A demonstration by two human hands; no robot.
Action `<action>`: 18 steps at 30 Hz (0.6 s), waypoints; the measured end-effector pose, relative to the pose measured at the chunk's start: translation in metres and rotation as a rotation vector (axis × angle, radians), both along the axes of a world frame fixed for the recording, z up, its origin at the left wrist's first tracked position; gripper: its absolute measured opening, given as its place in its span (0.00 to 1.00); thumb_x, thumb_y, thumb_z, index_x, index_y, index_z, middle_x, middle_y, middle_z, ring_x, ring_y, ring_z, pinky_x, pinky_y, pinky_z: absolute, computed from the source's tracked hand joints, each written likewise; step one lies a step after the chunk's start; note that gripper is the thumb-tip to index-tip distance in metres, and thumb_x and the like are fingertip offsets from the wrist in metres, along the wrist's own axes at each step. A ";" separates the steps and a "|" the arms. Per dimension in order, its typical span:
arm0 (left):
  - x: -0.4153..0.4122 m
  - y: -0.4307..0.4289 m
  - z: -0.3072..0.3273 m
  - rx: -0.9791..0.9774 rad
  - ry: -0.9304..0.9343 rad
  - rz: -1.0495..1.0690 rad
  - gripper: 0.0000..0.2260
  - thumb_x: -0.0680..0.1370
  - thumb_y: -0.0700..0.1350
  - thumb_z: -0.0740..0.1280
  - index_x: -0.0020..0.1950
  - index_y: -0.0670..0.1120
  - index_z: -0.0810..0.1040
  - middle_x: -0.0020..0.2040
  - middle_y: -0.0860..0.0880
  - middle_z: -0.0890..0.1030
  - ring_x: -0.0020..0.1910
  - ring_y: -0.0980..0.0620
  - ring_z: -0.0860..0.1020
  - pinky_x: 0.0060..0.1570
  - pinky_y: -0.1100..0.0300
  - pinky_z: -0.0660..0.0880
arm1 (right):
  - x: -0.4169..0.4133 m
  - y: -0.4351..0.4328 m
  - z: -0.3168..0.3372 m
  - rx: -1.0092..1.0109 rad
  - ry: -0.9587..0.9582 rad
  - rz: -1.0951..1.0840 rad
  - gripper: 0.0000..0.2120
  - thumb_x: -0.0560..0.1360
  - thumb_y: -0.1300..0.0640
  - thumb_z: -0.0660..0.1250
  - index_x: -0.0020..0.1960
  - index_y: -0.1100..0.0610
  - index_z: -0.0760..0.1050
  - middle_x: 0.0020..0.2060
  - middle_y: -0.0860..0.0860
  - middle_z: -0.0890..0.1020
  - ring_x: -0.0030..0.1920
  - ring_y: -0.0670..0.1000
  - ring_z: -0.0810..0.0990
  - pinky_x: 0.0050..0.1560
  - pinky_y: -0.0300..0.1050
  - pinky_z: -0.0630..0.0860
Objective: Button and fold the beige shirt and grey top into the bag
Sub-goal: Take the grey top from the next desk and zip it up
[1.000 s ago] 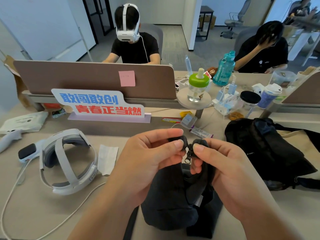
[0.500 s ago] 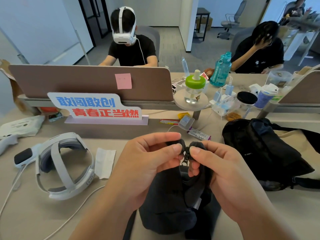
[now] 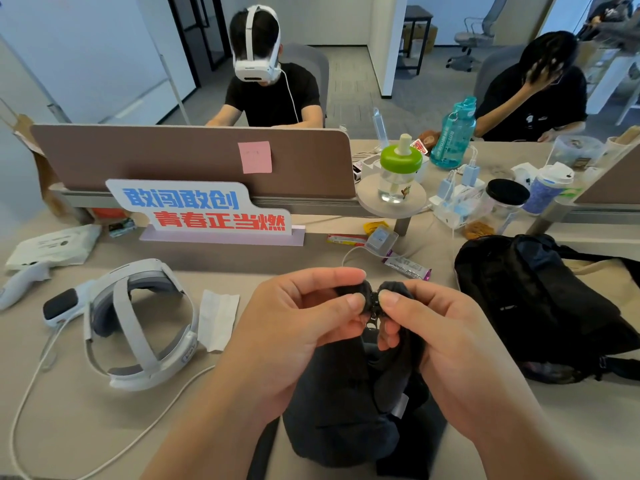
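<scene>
The step in hand looked like fastening the grey top (image 3: 332,410), which here closes with a zip (image 3: 373,311) rather than buttons. The top hung bunched at the near edge of the counter (image 3: 69,427), about midway along it, and its upper end was lifted clear of the surface.

The left hand (image 3: 294,327) had a narrow grip, thumb and forefinger pinching the left edge of the opening. The right hand (image 3: 443,334) pinched the right edge the same way. The two thumb tips (image 3: 355,301) sat just beside each other with the zip between them. The lower fingers of both hands were curled in near the small metal pull, though I cannot tell whether either one held it.

By my judgement folding had not begun, and the bag (image 3: 540,306) lay well apart toward the right edge of the counter, on a beige cloth (image 3: 602,282) that may be the shirt. The next move probably called for keeping both edges aligned and taut while one hand worked the pull, then laying the top flat to fold.
</scene>
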State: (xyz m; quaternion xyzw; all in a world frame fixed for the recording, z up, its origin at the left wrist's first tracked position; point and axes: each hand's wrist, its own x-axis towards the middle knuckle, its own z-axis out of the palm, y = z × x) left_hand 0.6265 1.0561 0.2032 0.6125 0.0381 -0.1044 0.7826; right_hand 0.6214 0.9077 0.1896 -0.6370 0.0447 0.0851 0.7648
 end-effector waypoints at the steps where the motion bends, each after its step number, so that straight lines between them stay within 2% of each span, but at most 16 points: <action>1: 0.001 0.001 0.000 -0.001 0.005 0.007 0.11 0.61 0.40 0.71 0.42 0.47 0.86 0.37 0.45 0.85 0.34 0.52 0.83 0.33 0.65 0.78 | 0.001 0.001 0.000 -0.005 -0.001 -0.002 0.06 0.72 0.62 0.66 0.38 0.59 0.80 0.24 0.50 0.75 0.27 0.47 0.72 0.33 0.41 0.71; 5: 0.002 -0.001 0.002 0.054 -0.016 -0.004 0.08 0.65 0.37 0.72 0.41 0.48 0.85 0.34 0.46 0.84 0.33 0.53 0.83 0.32 0.66 0.78 | 0.003 0.001 -0.002 -0.009 -0.005 -0.009 0.05 0.67 0.57 0.68 0.35 0.56 0.81 0.24 0.51 0.74 0.28 0.48 0.72 0.35 0.43 0.71; 8: 0.003 -0.001 0.002 0.145 -0.035 -0.049 0.10 0.71 0.32 0.70 0.41 0.48 0.83 0.31 0.47 0.83 0.31 0.54 0.82 0.31 0.66 0.77 | 0.005 0.000 -0.005 -0.025 -0.001 -0.026 0.07 0.69 0.59 0.68 0.33 0.56 0.80 0.24 0.53 0.74 0.29 0.50 0.73 0.36 0.45 0.72; 10: 0.001 -0.004 0.002 0.139 0.006 -0.151 0.11 0.71 0.29 0.70 0.40 0.45 0.81 0.27 0.47 0.81 0.27 0.52 0.80 0.29 0.65 0.77 | 0.007 0.000 -0.006 0.004 0.007 -0.046 0.08 0.68 0.57 0.68 0.34 0.61 0.78 0.26 0.56 0.73 0.30 0.54 0.71 0.35 0.49 0.71; 12: -0.005 -0.014 0.002 0.080 0.053 -0.267 0.12 0.69 0.27 0.70 0.42 0.44 0.77 0.25 0.47 0.78 0.26 0.50 0.80 0.28 0.62 0.77 | 0.010 -0.001 -0.005 -0.002 0.018 -0.085 0.10 0.70 0.57 0.67 0.33 0.61 0.76 0.27 0.56 0.73 0.31 0.55 0.71 0.32 0.48 0.70; 15: -0.004 -0.022 -0.004 0.037 0.061 -0.165 0.14 0.69 0.29 0.70 0.47 0.44 0.73 0.26 0.48 0.79 0.28 0.49 0.80 0.30 0.62 0.76 | 0.014 -0.005 0.002 0.094 0.035 -0.162 0.10 0.68 0.57 0.67 0.31 0.60 0.72 0.25 0.54 0.72 0.27 0.53 0.70 0.28 0.45 0.70; 18: 0.006 -0.020 -0.003 -0.054 0.040 -0.002 0.12 0.67 0.33 0.71 0.45 0.43 0.72 0.29 0.46 0.81 0.29 0.51 0.81 0.30 0.65 0.76 | 0.012 -0.011 0.008 0.161 0.044 -0.186 0.09 0.68 0.58 0.66 0.30 0.58 0.72 0.22 0.51 0.71 0.25 0.48 0.69 0.34 0.45 0.69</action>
